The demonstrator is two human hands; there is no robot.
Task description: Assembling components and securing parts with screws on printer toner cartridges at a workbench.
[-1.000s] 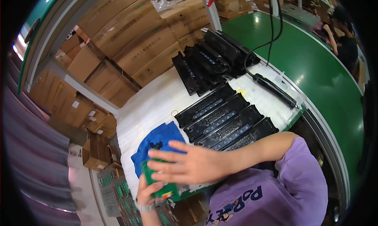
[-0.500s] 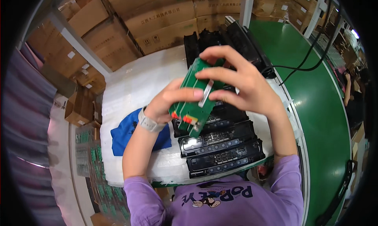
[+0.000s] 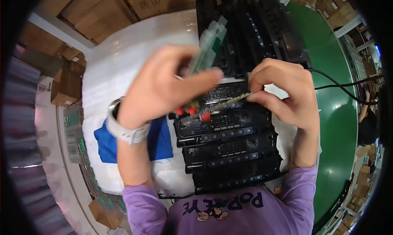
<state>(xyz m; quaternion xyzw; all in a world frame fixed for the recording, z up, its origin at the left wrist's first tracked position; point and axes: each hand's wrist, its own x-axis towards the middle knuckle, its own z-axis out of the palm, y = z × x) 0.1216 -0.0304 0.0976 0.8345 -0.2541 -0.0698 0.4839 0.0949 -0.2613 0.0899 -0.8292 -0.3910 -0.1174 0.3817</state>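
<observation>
My left hand (image 3: 166,85), smeared by motion, grips a stack of green circuit boards (image 3: 211,48) with red parts at the near end. Between thumb and fingers, my right hand (image 3: 284,91) pinches one circuit board (image 3: 237,99), seen almost edge-on above the black housings. Those long black plastic housings (image 3: 229,147) lie side by side in a row under and in front of both hands, each with a line of round spots. Whether the pinched board touches the housing below it, I cannot tell.
A blue cloth (image 3: 159,143) lies on the white-covered table (image 3: 123,67) beside my left forearm. More black housings (image 3: 249,30) are heaped at the far side, with black cables (image 3: 337,85) to their right. Trays of green boards (image 3: 84,153) stand left of the table; cartons (image 3: 159,1) line the back.
My hands have parted. The right one has taken a single board from the stack and moved right and nearer; the left keeps the other boards. The view has shifted.
</observation>
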